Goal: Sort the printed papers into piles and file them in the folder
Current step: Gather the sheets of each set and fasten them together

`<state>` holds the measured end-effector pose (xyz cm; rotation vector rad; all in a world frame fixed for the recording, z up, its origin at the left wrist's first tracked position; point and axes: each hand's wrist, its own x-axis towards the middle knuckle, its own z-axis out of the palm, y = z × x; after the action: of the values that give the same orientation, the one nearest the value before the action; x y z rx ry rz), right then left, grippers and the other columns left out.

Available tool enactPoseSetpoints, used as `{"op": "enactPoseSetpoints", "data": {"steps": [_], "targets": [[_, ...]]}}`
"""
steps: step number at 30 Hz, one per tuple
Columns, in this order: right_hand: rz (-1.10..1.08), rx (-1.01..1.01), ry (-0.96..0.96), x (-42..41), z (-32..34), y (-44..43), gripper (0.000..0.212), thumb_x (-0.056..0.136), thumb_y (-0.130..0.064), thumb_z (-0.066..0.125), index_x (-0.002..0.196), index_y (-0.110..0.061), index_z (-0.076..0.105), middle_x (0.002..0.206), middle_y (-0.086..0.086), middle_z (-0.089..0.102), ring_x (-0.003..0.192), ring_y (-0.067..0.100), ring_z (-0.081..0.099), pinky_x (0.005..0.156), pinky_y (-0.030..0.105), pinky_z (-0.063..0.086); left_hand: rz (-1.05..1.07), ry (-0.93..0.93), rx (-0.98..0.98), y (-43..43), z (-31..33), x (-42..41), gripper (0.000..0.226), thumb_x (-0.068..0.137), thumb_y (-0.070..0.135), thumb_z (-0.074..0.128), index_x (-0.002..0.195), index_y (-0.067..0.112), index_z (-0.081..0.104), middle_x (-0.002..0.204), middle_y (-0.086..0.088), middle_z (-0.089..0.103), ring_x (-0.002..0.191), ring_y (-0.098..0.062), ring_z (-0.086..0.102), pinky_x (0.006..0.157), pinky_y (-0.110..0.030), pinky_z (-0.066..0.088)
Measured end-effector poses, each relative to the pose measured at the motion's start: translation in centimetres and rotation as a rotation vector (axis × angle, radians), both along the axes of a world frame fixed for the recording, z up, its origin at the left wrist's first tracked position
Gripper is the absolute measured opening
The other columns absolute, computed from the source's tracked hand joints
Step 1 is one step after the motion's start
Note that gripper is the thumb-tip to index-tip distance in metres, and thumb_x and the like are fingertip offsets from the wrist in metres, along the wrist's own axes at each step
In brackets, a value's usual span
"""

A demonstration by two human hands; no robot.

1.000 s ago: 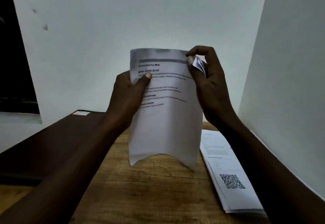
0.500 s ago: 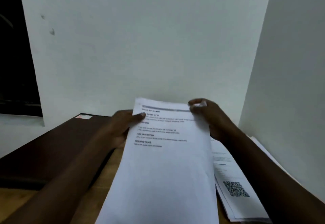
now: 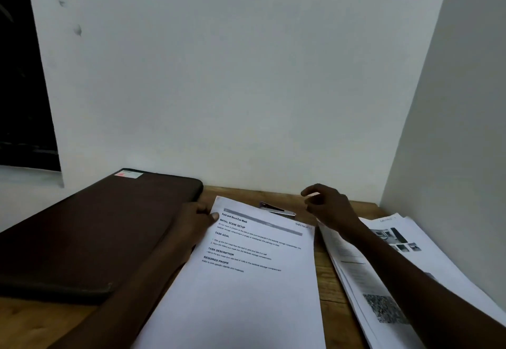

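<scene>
Now left fingers (image 3: 215, 216) pinch sheet (image 3: 246, 288); right fingers (image 3: 310, 192) loose (nothing held) above stapler (image 3: 277, 209); folder (image 3: 95, 228) left, pile (image 3: 383, 280) right.

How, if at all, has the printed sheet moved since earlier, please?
Yes: the printed sheet came down from upright in the air onto the wooden table.

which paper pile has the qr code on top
The fanned stack of white printed papers on the right; the white text sheet the left hand pinches shows no code.
</scene>
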<state>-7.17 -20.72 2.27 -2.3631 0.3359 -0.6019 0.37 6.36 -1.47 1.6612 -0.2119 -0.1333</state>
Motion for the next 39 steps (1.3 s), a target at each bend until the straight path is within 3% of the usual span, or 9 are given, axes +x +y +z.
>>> {"op": "enactPoseSetpoints", "data": {"steps": [2, 5, 10, 17, 22, 27, 30, 35, 39], "targets": [[0.058, -0.096, 0.089, 1.1, 0.0, -0.1, 0.028, 0.081, -0.013, 0.071, 0.105, -0.026, 0.068, 0.102, 0.001, 0.072, 0.087, 0.012, 0.065, 0.063, 0.012, 0.042, -0.017, -0.034, 0.022, -0.2, -0.2, 0.2, 0.019, 0.093, 0.000, 0.060, 0.077, 0.003, 0.070, 0.071, -0.007, 0.074, 0.058, -0.014, 0.069, 0.052, -0.021, 0.050], [0.117, -0.183, 0.206, 2.8, -0.2, 0.4, 0.042, 0.077, -0.032, 0.080, 0.115, -0.026, 0.066, 0.113, 0.002, 0.067, 0.095, 0.012, 0.060, 0.074, 0.019, 0.041, -0.011, -0.065, 0.055, -0.3, -0.2, 0.2, 0.025, 0.092, -0.001, 0.062, 0.069, 0.007, 0.068, 0.056, 0.002, 0.068, 0.048, -0.007, 0.064, 0.045, -0.017, 0.045], [0.164, -0.211, 0.318, 5.6, -0.9, 2.4, 0.058, 0.082, -0.050, 0.071, 0.130, -0.020, 0.058, 0.119, 0.004, 0.065, 0.107, 0.018, 0.059, 0.081, 0.021, 0.039, -0.003, -0.090, 0.076, -0.2, -0.2, 0.2, 0.015, 0.091, 0.001, 0.064, 0.078, 0.002, 0.072, 0.078, -0.013, 0.074, 0.072, -0.027, 0.070, 0.069, -0.035, 0.055], [0.178, -0.318, 0.250, 9.0, -2.9, 4.5, 0.026, 0.089, -0.029, 0.066, 0.101, -0.006, 0.071, 0.103, 0.010, 0.071, 0.100, 0.023, 0.064, 0.077, 0.028, 0.044, 0.036, -0.098, 0.167, -0.6, -0.3, 0.8, 0.032, 0.089, 0.007, 0.068, 0.059, 0.015, 0.061, 0.049, 0.010, 0.060, 0.046, -0.001, 0.053, 0.042, -0.014, 0.038], [0.108, -0.250, 0.167, 9.3, -2.7, 4.5, 0.025, 0.090, -0.032, 0.065, 0.099, -0.009, 0.070, 0.101, 0.008, 0.070, 0.098, 0.023, 0.063, 0.073, 0.029, 0.041, 0.029, -0.125, 0.215, -0.5, -0.4, 1.3, 0.011, 0.089, 0.012, 0.069, 0.083, 0.003, 0.072, 0.073, -0.003, 0.067, 0.067, -0.017, 0.062, 0.061, -0.026, 0.047], [0.355, -0.178, 0.124, 7.2, 1.2, 5.5, 0.022, 0.082, -0.033, 0.076, 0.099, -0.019, 0.073, 0.092, -0.003, 0.072, 0.073, 0.001, 0.062, 0.073, 0.019, 0.044, 0.046, -0.222, 0.306, -0.8, -0.3, 1.0, 0.027, 0.087, 0.008, 0.069, 0.062, 0.016, 0.066, 0.066, -0.001, 0.065, 0.068, -0.018, 0.062, 0.067, -0.028, 0.047], [0.489, -0.374, 0.223, 6.0, 3.3, 7.0, 0.031, 0.077, -0.035, 0.080, 0.106, -0.024, 0.074, 0.106, -0.010, 0.071, 0.081, 0.001, 0.061, 0.083, 0.026, 0.047, 0.056, -0.267, 0.320, -0.9, -0.2, 1.0, 0.015, 0.085, 0.009, 0.070, 0.073, -0.001, 0.071, 0.072, -0.014, 0.069, 0.071, -0.022, 0.062, 0.068, -0.030, 0.047], [0.546, -0.476, 0.229, 5.3, 3.9, 8.5, 0.043, 0.076, -0.032, 0.081, 0.117, -0.022, 0.071, 0.119, -0.007, 0.069, 0.091, -0.001, 0.055, 0.082, 0.019, 0.043, 0.074, -0.327, 0.357, -1.0, -0.2, 0.4, 0.011, 0.086, 0.011, 0.071, 0.079, 0.004, 0.074, 0.079, -0.013, 0.072, 0.078, -0.027, 0.067, 0.068, -0.029, 0.049], [0.565, -0.518, 0.234, 5.4, 3.8, 9.2, 0.045, 0.076, -0.031, 0.081, 0.119, -0.022, 0.070, 0.120, -0.005, 0.069, 0.099, 0.002, 0.057, 0.084, 0.018, 0.042, 0.110, -0.394, 0.392, -1.1, 0.3, -0.6, 0.018, 0.087, 0.012, 0.070, 0.069, 0.015, 0.068, 0.066, -0.001, 0.064, 0.061, -0.007, 0.054, 0.049, -0.006, 0.034]]}}
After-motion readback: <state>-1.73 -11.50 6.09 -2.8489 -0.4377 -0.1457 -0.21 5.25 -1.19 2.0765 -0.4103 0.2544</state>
